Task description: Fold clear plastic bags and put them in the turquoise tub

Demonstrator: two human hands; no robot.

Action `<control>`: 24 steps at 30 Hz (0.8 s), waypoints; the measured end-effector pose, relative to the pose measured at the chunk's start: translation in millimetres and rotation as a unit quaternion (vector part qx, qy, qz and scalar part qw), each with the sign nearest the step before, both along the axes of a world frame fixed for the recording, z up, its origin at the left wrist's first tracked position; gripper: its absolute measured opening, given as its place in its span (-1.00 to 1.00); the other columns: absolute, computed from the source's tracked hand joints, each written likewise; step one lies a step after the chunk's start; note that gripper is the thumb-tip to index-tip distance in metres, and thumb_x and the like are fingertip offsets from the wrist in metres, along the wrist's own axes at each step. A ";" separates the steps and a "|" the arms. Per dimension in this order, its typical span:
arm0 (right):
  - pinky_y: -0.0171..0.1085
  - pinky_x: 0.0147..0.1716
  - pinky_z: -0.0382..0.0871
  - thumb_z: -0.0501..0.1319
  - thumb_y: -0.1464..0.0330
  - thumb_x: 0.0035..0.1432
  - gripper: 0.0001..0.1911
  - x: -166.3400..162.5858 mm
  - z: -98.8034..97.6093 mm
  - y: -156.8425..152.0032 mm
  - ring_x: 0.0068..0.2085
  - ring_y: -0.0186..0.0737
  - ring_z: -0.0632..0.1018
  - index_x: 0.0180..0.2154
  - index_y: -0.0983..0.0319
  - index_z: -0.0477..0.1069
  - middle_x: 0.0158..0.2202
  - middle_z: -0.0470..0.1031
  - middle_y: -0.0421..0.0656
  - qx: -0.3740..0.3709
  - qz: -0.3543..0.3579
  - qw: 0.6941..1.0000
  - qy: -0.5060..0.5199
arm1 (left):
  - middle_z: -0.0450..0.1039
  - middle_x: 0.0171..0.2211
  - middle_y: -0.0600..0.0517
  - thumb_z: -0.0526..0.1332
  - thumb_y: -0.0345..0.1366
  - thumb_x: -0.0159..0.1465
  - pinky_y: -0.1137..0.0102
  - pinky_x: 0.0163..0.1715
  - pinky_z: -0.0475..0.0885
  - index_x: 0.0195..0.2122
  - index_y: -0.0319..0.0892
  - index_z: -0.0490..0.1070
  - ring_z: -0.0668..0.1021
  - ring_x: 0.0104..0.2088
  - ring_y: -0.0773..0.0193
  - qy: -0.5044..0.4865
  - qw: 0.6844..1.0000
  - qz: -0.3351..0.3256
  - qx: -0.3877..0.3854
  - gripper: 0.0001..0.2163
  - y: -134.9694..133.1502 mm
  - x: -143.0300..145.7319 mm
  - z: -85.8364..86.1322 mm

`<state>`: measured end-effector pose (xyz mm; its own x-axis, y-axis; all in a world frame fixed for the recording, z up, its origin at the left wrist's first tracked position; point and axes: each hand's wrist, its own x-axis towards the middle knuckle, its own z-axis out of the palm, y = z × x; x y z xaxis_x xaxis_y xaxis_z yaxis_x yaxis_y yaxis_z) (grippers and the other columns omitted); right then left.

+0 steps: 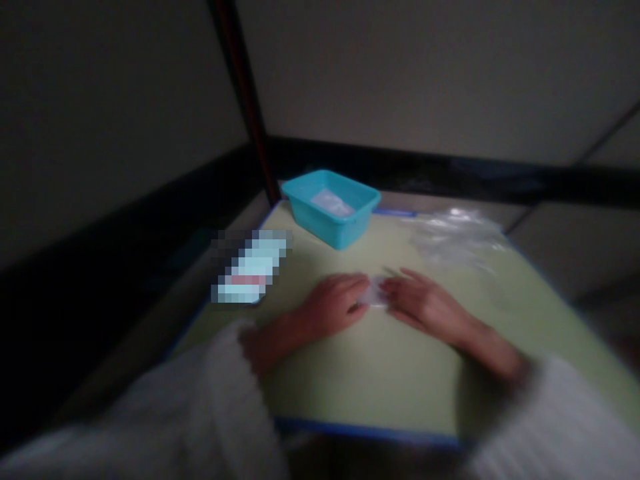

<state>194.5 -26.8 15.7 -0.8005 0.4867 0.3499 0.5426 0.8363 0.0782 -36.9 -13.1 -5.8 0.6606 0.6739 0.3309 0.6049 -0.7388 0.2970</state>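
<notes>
My left hand (pixel 334 303) and my right hand (pixel 425 303) rest on a pale green mat (pixel 370 380), their fingertips meeting over a small clear or whitish piece (pixel 374 295) that looks like thin plastic. Both hands have the fingers drawn together on that piece. The picture is dim and blurred, so I cannot make out what the piece is. White fuzzy sleeves cover both my forearms.
A turquoise plastic tub (pixel 331 207) with something pale inside stands at the mat's far edge. A heap of clear plastic bags (pixel 457 237) lies at the far right. A pixelated flat item (pixel 250 270) lies at the left. Grey partition walls close in behind.
</notes>
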 end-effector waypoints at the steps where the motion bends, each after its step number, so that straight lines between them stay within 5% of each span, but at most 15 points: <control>1: -0.02 0.14 0.23 0.05 0.38 0.29 -0.78 -0.4 -1.1 1.1 0.02 -0.17 0.50 -0.20 0.25 0.46 -0.08 0.54 -0.05 0.029 0.010 0.999 -0.022 | 0.40 0.06 -0.13 0.10 -0.26 0.25 0.25 0.11 0.29 0.06 -0.24 0.32 0.43 0.07 0.12 0.000 1.000 -0.002 0.005 -0.64 0.0 0.0 -0.3; 7: -0.01 0.12 0.25 0.09 0.50 0.23 -0.81 -6.9 -6.2 4.1 -0.05 -0.13 0.53 -0.33 0.28 0.48 -0.16 0.58 -0.04 0.096 0.028 0.994 -0.035 | 0.43 0.02 -0.13 0.14 -0.26 0.21 0.25 0.08 0.32 0.01 -0.24 0.35 0.46 0.03 0.11 -0.011 1.000 -0.008 0.026 -0.65 0.7 0.3 -1.5; 13: -0.07 0.00 0.35 0.04 0.46 0.20 -0.82 -11.6 -1.2 -3.0 -0.15 -0.14 0.55 -0.26 0.28 0.42 -0.16 0.55 0.00 -0.086 -0.025 0.986 0.138 | 0.47 -0.02 -0.11 0.24 -0.24 0.11 0.24 0.04 0.34 0.01 -0.21 0.38 0.50 -0.02 0.09 -0.047 0.999 -0.006 -0.010 -0.58 -0.1 1.5 1.9; 18: -0.33 -0.47 0.34 0.07 0.38 0.17 -0.87 -15.5 10.4 -10.6 -0.44 -0.28 0.48 -0.38 0.23 0.37 -0.45 0.48 -0.19 -0.253 -0.132 0.901 0.328 | 0.57 -0.30 -0.04 0.16 -0.30 0.18 0.40 -0.24 0.41 -0.23 -0.25 0.51 0.57 -0.30 0.21 -0.154 0.979 0.055 -0.120 -0.79 -0.6 7.0 3.5; 24: -0.40 -0.65 0.09 0.18 0.25 0.08 -0.82 -21.2 16.4 -12.3 -0.60 -0.40 0.27 -0.45 0.22 0.31 -0.62 0.26 -0.31 -0.368 -0.172 0.768 0.495 | 0.48 -0.55 0.04 0.15 -0.28 0.15 0.54 -0.51 0.30 -0.54 -0.29 0.44 0.49 -0.49 0.34 -0.294 0.906 0.061 -0.298 -0.79 2.3 13.5 6.4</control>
<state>173.3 -39.1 32.2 -0.0990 0.9676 0.2323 0.2292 0.2494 -0.9409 -23.3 -10.8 0.6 0.3965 0.9049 0.1550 0.2782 -0.2793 0.9190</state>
